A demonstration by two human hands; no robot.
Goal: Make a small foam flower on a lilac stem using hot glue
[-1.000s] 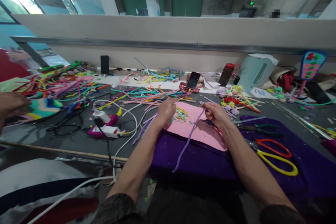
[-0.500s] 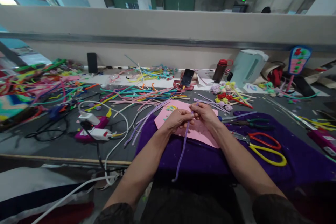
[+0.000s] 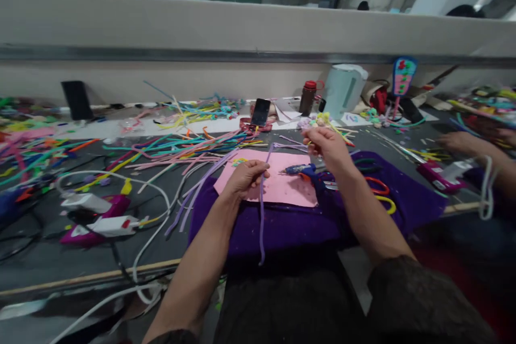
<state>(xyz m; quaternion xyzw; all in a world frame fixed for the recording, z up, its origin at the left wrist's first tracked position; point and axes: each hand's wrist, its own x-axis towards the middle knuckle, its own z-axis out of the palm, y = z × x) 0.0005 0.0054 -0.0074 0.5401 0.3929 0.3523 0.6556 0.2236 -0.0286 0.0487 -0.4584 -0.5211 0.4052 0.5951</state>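
My left hand [image 3: 245, 178] pinches a long purple pipe cleaner [image 3: 261, 215] above a pink foam sheet [image 3: 282, 185]. One end of the cleaner hangs down over the near edge of a purple cloth [image 3: 290, 226]. The other end bends up and runs right to my right hand [image 3: 327, 146], which is raised over the sheet's far right corner and grips it between the fingers. A blue glue gun [image 3: 299, 170] lies on the sheet just under my right hand.
Red and yellow scissors [image 3: 379, 193] lie on the cloth by my right forearm. Loose coloured pipe cleaners [image 3: 177, 145] cover the table behind and to the left. Glue guns with white cables [image 3: 97, 215] lie left. A phone [image 3: 260, 112], bottle [image 3: 308, 98] and kettle [image 3: 343, 88] stand at the back. A co-worker's hand [image 3: 459, 142] works at right.
My hands were together on the pipe cleaner; now they have drawn apart, the right hand rising to the right with one end. The view has swung right and the blue glue gun shows.
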